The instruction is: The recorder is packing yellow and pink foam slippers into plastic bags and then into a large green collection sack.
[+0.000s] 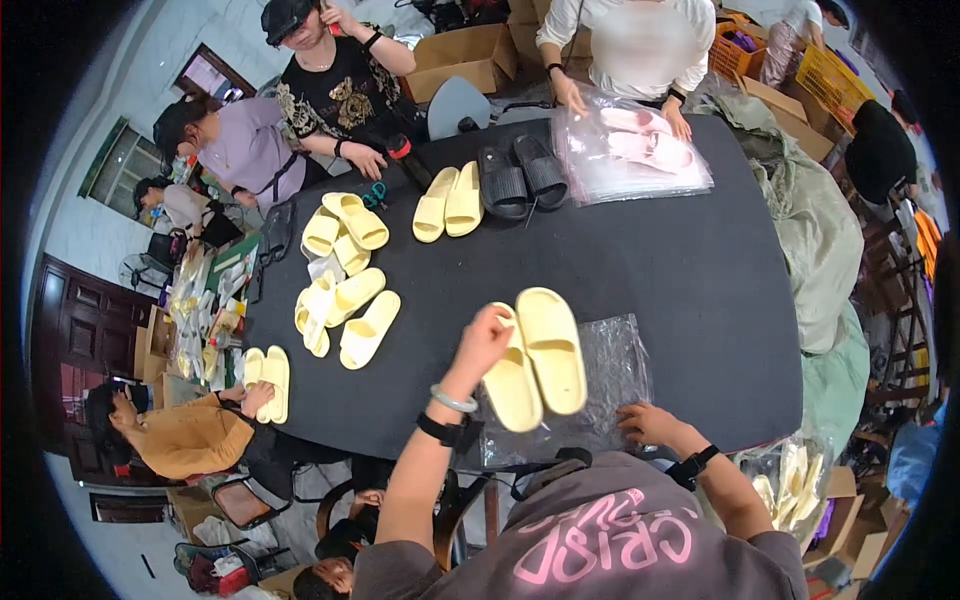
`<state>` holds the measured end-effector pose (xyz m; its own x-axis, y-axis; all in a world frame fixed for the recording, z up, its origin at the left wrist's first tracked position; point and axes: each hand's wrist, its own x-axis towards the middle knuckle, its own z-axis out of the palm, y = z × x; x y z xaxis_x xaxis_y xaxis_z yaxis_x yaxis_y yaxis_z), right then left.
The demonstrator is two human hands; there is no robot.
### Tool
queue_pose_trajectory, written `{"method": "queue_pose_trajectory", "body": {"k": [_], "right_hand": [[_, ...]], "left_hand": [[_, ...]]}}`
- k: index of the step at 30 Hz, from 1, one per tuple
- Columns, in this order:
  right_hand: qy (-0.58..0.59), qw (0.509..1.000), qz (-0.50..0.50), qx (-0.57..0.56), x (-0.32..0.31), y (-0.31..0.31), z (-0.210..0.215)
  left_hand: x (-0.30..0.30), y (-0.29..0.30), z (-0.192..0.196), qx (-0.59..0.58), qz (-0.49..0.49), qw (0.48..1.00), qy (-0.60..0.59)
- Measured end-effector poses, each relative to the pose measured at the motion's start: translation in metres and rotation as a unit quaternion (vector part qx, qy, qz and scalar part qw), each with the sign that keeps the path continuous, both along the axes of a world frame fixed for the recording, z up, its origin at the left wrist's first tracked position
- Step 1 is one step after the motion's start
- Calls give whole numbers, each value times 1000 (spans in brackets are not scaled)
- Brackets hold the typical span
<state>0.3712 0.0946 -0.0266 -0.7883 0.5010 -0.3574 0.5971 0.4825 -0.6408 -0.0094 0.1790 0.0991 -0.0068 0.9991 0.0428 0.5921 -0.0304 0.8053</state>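
Observation:
A pair of pale yellow slippers (556, 350) lies side by side at the near part of the black-covered table (690, 300), partly over a clear plastic bag (615, 365). My left hand (482, 342) is closed at the left slipper's upper outer edge, its fingers bent against the slipper. My right hand (650, 424) is at the bag's near right edge, fingers curled onto the film. The bag lies flat, and part of it is hidden under the slippers.
More yellow slippers (371, 330) lie to the left, another yellow pair (463, 200) and black slippers (541, 170) farther back. A person across handles bagged pink slippers (650, 150). A seated co-worker at left holds a yellow pair (279, 385). Bagged slippers (795, 480) sit beside the table, lower right.

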Motion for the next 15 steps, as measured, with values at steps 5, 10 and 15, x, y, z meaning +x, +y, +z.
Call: {"method": "queue_pose_trajectory", "body": {"k": [5,10,15], "right_hand": [[15,1000,3,8,-1,-3,1],[8,1000,-3,24,4,-8,3],[5,999,-5,44,-1,-12,-5]], "left_hand": [[-99,49,29,105,87,988,66],[-193,81,63,117,219,962,118],[-209,54,42,105,211,960,148]]}}
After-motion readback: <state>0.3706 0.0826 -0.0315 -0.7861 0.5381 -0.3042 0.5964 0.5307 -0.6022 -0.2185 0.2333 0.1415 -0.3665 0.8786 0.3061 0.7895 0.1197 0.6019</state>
